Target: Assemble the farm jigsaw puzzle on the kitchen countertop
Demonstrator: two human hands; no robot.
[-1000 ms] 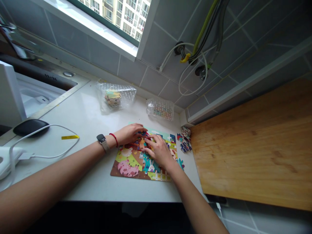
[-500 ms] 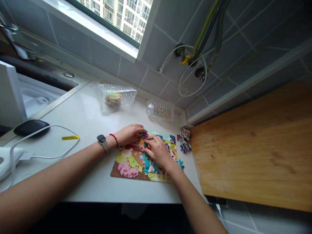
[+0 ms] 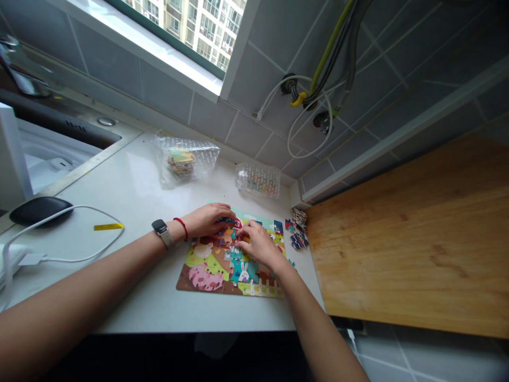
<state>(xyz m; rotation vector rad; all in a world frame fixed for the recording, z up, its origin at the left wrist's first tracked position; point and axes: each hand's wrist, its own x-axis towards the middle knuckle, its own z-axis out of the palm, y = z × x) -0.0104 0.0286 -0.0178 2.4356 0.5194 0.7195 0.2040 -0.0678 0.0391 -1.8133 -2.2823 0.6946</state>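
Observation:
A colourful farm-animal jigsaw puzzle (image 3: 207, 278) lies flat on the white counter, with a pink pig, a hen and a white rabbit showing. My left hand (image 3: 212, 218) rests on its upper left part, fingers stretched and slightly bent over the pieces. Over the middle is my right hand (image 3: 258, 241), thumb and forefinger apart, their tips at the pieces. No lifted piece shows in either hand, and the fingers hide some of the picture. Loose puzzle pieces (image 3: 299, 241) lie right of the board, below a stack of pieces (image 3: 299, 218).
Behind the board are a bubble-wrap bag of puzzle pieces (image 3: 181, 162) and a second wrapped bundle (image 3: 258, 180). A white cable (image 3: 85, 260) and a black rounded object (image 3: 42, 211) lie at left, near the sink. A wooden board (image 3: 409, 239) borders the right side.
My right hand's fingers have drawn closer together and shifted slightly on the puzzle, uncovering more of the middle. My left hand stays nearly in place. The view has shifted slightly.

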